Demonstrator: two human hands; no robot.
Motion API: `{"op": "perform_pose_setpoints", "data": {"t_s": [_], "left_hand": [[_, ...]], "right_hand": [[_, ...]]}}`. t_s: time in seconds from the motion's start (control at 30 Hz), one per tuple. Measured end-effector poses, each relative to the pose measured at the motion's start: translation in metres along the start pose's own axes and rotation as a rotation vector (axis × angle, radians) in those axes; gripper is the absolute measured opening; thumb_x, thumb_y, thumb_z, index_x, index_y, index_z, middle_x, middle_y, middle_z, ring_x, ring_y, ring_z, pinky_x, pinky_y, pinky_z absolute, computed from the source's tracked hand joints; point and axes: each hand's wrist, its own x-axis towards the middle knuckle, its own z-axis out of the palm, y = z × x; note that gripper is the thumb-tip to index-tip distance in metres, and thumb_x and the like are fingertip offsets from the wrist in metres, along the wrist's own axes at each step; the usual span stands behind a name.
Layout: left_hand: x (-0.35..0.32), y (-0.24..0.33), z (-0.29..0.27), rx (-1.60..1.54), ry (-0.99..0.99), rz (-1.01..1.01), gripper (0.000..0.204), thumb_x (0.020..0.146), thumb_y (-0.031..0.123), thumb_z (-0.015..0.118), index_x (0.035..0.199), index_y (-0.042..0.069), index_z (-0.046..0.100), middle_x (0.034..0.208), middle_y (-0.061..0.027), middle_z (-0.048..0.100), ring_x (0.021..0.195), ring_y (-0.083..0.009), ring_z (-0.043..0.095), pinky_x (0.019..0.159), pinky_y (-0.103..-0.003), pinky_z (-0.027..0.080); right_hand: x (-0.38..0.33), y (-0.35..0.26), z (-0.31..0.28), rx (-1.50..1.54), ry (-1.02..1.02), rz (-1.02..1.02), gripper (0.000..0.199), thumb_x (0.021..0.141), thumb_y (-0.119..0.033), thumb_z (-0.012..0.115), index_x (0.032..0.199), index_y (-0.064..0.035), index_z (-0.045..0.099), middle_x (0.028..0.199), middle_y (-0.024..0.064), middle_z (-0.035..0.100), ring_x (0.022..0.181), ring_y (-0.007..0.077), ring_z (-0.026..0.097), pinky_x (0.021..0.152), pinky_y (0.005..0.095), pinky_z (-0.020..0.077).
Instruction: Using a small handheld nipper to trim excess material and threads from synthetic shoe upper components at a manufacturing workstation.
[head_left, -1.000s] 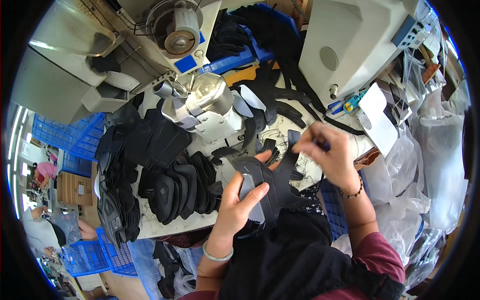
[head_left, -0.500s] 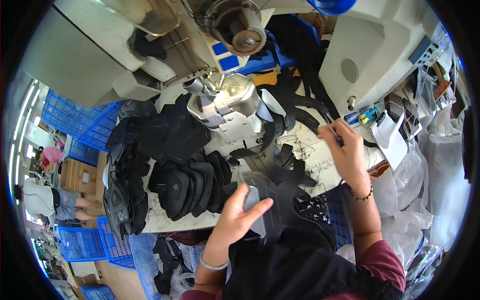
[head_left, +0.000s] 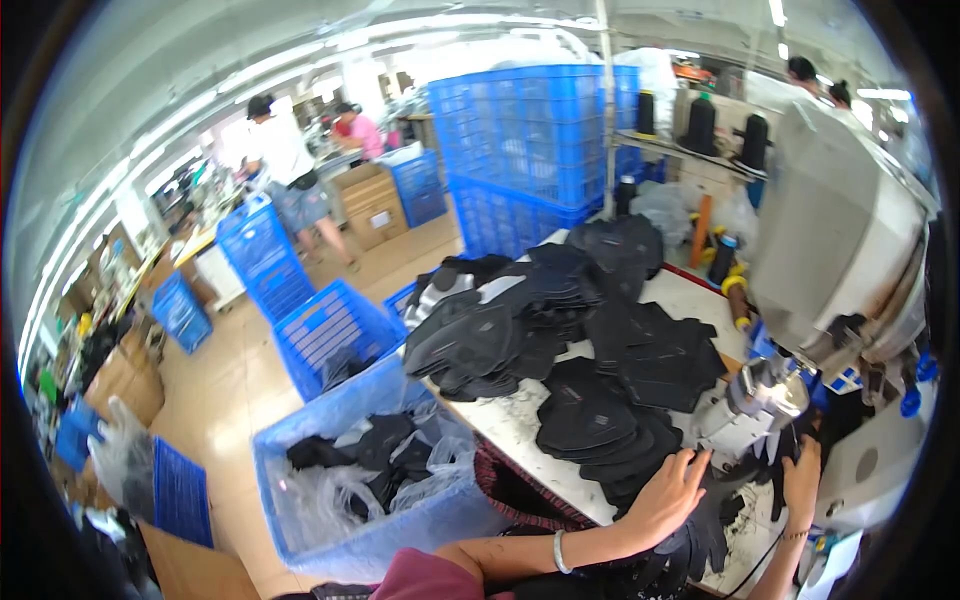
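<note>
In the head view, the left hand (head_left: 668, 495) has its grip wide, fingers loosely spread, near the stacked black pieces (head_left: 590, 425) on the worktop (head_left: 515, 428). The right hand (head_left: 802, 482) is beside the sewing machine (head_left: 732, 424); its grip I cannot tell.

Place: sewing workshop indicated
Sewing machine (head_left: 830, 215): mounted, 3 o'clock
Thread cones (head_left: 701, 128): shelved, 2 o'clock
Crates (head_left: 525, 135): stacked, 12 o'clock

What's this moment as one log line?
left hand: open near machine | right hand: beside machine, grip unclear | black pieces: stacked on white table
</note>
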Motion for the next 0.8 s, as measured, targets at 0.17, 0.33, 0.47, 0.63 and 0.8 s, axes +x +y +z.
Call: {"op": "perform_pose_setpoints", "data": {"t_s": [0.17,0.33,0.47,0.63,0.8], "left_hand": [[-0.013,0.005,0.004,-0.032,-0.060,0.213,0.043,0.086,0.021,0.053,0.121,-0.003,0.047,0.135,-0.0184,0.034,0.127,-0.0306,0.031,0.106,-0.040,0.025],[-0.026,-0.003,0.019,-0.070,-0.218,0.181,0.051,0.085,0.022,0.054,0.125,-0.006,0.040,0.134,-0.0186,0.033,0.126,-0.0306,0.031,0.106,-0.040,0.024],[-0.011,0.015,0.012,-0.303,-0.237,0.183,0.064,0.081,0.014,0.058,0.134,-0.004,0.027,0.139,-0.0190,0.025,0.129,-0.0325,0.026,0.108,-0.040,0.021],[0.036,0.045,-0.028,-0.155,-0.004,0.671,0.068,0.076,0.015,0.061,0.134,-0.001,0.028,0.141,-0.0153,0.024,0.133,-0.0317,0.020,0.112,-0.043,0.012],[0.035,0.057,-0.031,-0.480,-0.218,1.043,0.081,0.067,0.029,0.068,0.135,0.004,0.031,0.140,-0.0158,0.026,0.134,-0.0321,0.018,0.107,-0.060,0.003]], "right_hand": [[0.011,0.013,0.004,0.157,0.168,-0.068,0.041,0.075,0.000,0.058,0.113,0.0069,0.044,0.107,0.0238,0.050,0.101,0.0388,0.048,0.088,0.0393,0.0374],[-0.003,-0.004,-0.027,0.132,0.250,-0.031,0.024,0.080,-0.009,0.057,0.093,0.0103,0.050,0.081,0.0218,0.054,0.076,0.0344,0.050,0.073,0.0384,0.0397],[-0.046,-0.031,-0.065,0.122,0.363,-0.049,0.024,0.086,-0.015,0.055,0.086,0.0091,0.049,0.071,0.0186,0.051,0.065,0.0288,0.043,0.065,0.0361,0.0386],[-0.095,-0.073,-0.095,0.551,0.128,-0.077,0.016,0.085,-0.011,0.059,0.094,0.0019,0.060,0.076,-0.0001,0.056,0.058,0.0042,0.044,0.050,0.0161,0.0336],[-0.124,-0.024,-0.084,1.131,-0.009,0.229,0.017,0.084,-0.005,0.056,0.098,0.0039,0.059,0.079,0.0077,0.061,0.068,0.0132,0.056,0.062,0.0218,0.0460]]}}
